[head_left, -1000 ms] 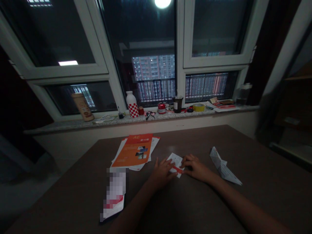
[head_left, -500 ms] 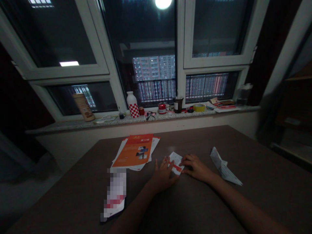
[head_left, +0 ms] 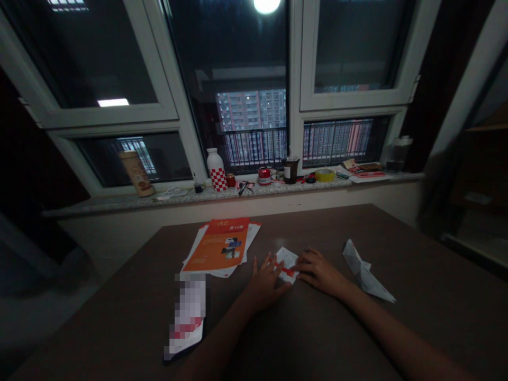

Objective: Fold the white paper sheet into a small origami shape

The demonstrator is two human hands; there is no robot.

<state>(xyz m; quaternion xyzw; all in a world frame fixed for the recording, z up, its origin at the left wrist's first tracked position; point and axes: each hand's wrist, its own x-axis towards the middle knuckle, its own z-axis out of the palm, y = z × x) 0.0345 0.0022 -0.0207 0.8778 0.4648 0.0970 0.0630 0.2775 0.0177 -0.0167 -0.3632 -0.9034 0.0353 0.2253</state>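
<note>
A small folded white paper with a red stripe (head_left: 287, 261) lies on the dark brown table (head_left: 317, 338) between my hands. My left hand (head_left: 265, 283) rests flat on the table, fingers stretched out, its fingertips on the paper's left edge. My right hand (head_left: 317, 271) has its fingers curled and pressed down on the paper's right side. The middle of the paper is partly hidden under both hands.
An orange leaflet on white sheets (head_left: 220, 246) lies to the left. A crumpled folded paper (head_left: 363, 272) lies to the right. A phone-like flat object (head_left: 186, 315) sits near my left forearm. The windowsill (head_left: 119, 201) holds a checked bottle (head_left: 216, 169), cans, a cup and a tape roll (head_left: 324, 174).
My left hand has flattened and slid slightly down the paper's left edge. My right hand has moved a little left over the paper, which now looks smaller.
</note>
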